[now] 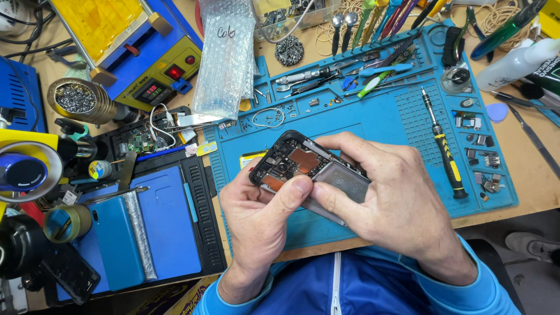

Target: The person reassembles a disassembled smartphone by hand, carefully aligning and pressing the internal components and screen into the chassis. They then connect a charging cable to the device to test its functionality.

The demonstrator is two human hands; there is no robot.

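Head view: both hands hold a black opened smartphone with bare copper-coloured boards (297, 160) above the blue silicone repair mat (373, 116). The left hand (256, 216) cups its lower edge, thumb pressed on top; the right hand (391, 198) wraps the grey battery end. It looks light, stiff and fragile inside, best gripped by the frame edges. A yellow-handled screwdriver (446, 154) lies nearby
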